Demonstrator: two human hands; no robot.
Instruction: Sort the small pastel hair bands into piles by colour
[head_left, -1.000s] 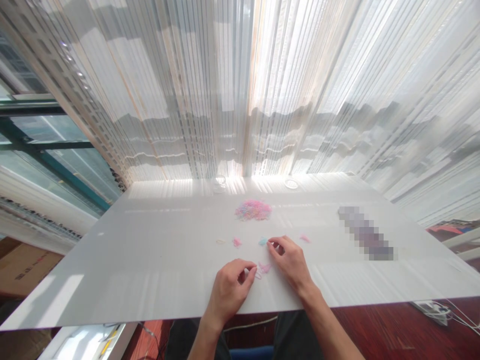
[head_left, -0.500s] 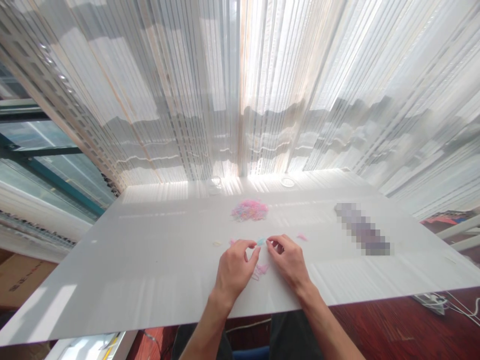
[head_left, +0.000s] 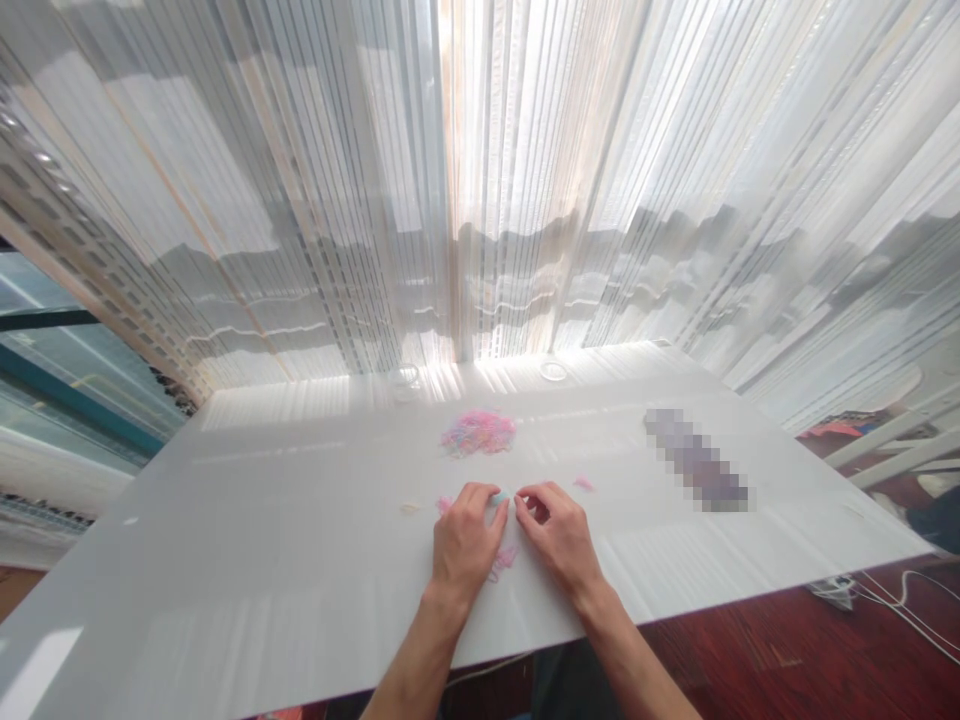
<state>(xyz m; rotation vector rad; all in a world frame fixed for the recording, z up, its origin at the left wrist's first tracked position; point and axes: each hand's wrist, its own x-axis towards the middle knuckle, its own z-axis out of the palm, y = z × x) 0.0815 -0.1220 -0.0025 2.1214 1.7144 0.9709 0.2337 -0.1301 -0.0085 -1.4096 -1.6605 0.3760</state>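
Observation:
My left hand (head_left: 470, 535) pinches a small light-blue bundle (head_left: 500, 496), apparently thin rubber bands, between thumb and fingertips. Close beside it, the thumb and fingers of my right hand (head_left: 553, 530) are drawn together at the bundle's right side; whatever they grip is too small to make out. Beyond both hands lies a loose pile of thin rubber bands (head_left: 480, 432), mostly pink with some blue and yellow. Pink bands (head_left: 504, 563) rest on the table between my wrists, and a few more pink ones (head_left: 444, 505) peek out left of my left hand.
The white table (head_left: 300, 560) reaches back to striped sheer curtains (head_left: 495, 200). A small pink cluster (head_left: 583, 484) lies to the right, a pale yellow one (head_left: 410, 508) to the left. A blurred-out long object (head_left: 697, 460) lies farther right. Clear rings (head_left: 553, 371) sit near the back edge.
The view has shifted slightly to the right. My fingertips are closer together, and less of the light-blue bundle shows between them. The piles on the table stay as they were.

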